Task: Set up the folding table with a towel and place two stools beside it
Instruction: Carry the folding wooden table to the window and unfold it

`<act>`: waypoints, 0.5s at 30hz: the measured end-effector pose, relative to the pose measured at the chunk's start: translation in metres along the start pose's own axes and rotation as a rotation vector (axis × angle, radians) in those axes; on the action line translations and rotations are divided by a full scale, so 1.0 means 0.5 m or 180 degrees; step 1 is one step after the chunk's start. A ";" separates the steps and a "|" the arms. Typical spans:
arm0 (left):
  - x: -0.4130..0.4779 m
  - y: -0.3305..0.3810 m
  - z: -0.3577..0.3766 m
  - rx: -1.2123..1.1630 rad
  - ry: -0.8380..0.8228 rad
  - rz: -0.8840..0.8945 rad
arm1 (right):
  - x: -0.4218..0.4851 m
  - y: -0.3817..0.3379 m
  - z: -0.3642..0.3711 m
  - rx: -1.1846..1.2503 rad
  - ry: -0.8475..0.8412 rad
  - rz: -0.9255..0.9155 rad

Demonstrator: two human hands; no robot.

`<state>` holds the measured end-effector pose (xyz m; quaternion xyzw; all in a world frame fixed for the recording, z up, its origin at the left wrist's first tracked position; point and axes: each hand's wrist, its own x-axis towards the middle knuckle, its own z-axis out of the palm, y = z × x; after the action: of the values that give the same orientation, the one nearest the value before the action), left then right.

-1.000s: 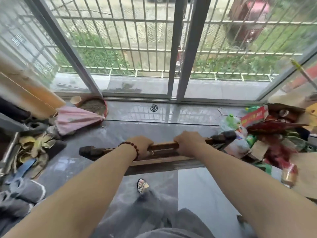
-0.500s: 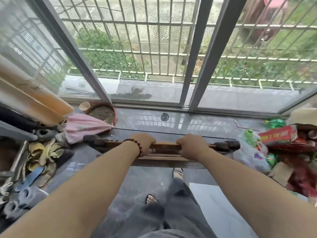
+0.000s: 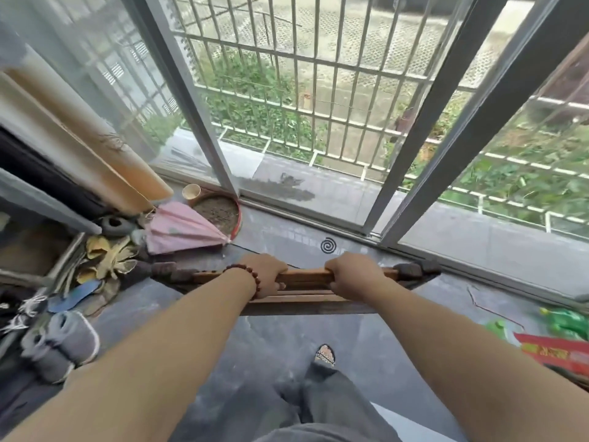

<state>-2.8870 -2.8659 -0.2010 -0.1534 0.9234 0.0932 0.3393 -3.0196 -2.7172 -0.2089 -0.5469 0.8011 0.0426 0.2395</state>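
Note:
I carry a folded wooden table (image 3: 306, 282) edge-on in front of me, above the dark tiled floor. My left hand (image 3: 266, 275), with a bead bracelet at the wrist, grips its top wooden bar. My right hand (image 3: 353, 279) grips the same bar a little to the right. Dark end pieces of the table (image 3: 414, 269) stick out on both sides. No towel or stool is in view.
A sliding glass door (image 3: 318, 154) with bars outside stands just ahead. A pink umbrella (image 3: 181, 228), a round tray of soil (image 3: 220, 212), slippers (image 3: 57, 342) and shoes lie at the left. Bottles and red packaging (image 3: 554, 349) lie at the right. A mosquito coil (image 3: 328, 245) sits on the floor.
I have walked forward and turned left with the table, closer to the glass door. The clutter pile at the right has slid mostly out of view. Both hands keep their grip.

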 end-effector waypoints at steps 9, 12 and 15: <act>0.046 0.011 -0.009 -0.0242 -0.0082 0.0070 | 0.016 0.046 -0.013 -0.0118 0.0005 -0.0032; 0.064 0.012 -0.018 -0.0249 -0.0134 0.0202 | 0.012 0.055 -0.015 -0.0076 -0.0014 0.0089; 0.079 0.014 -0.025 -0.0171 -0.0134 0.0320 | 0.005 0.056 -0.007 0.0009 -0.0024 0.0295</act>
<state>-2.9254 -2.8717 -0.2172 -0.1138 0.9197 0.1380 0.3494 -3.0465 -2.7095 -0.2120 -0.5087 0.8247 0.0545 0.2411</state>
